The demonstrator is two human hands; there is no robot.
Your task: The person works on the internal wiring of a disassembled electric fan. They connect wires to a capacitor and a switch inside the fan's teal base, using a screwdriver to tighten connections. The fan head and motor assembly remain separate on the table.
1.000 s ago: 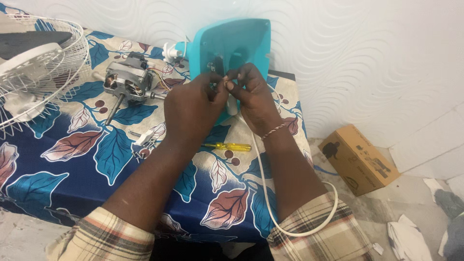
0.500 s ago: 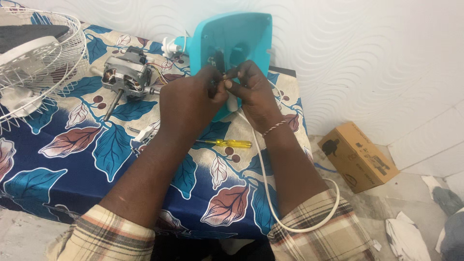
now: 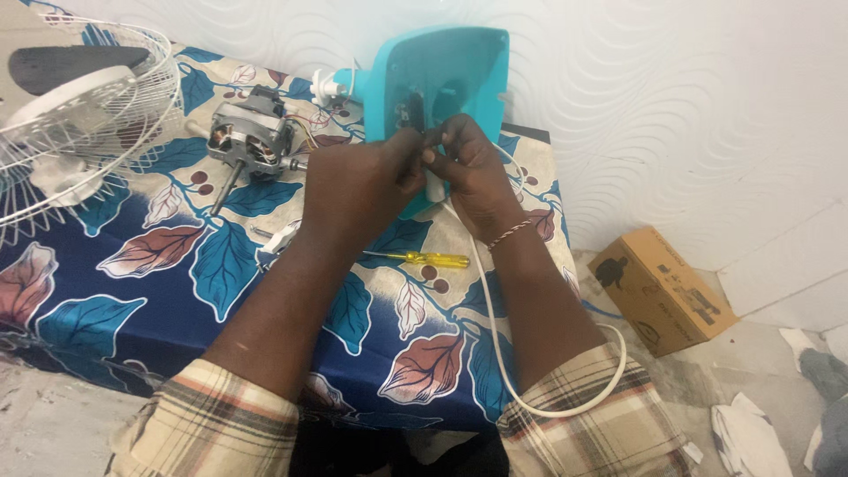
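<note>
At table's far edge, against the white wall: one turquoise fan base cover [image 3: 455, 75], propped upright, hollow side facing me, small fittings inside it.

Item, left hand [image 3: 358, 190]: raised before the cover's lower half, fingers bunched together at the tips and meeting those of the other hand; whether they pinch anything I cannot tell, my knuckles hide it.

Item, right hand [image 3: 473, 172]: just beside the left, thumb and fingertips drawn together on the end of a white power cord [image 3: 495, 353], directly in front of the cover's lower opening. Thin bracelet at that wrist.

Item, cord: runs down from my fingers along the right forearm, loops off the table edge by my plaid sleeve.

Item, yellow-handled screwdriver [image 3: 424, 259]: flat on the leaf-print tablecloth [image 3: 115, 300], below my wrists, untouched.

Item, bare fan motor [image 3: 247, 141]: left of the hands, well apart.

Item, white wire fan guard [image 3: 79, 115]: far left.

Item, cardboard box [image 3: 658, 287]: floor, right.
</note>
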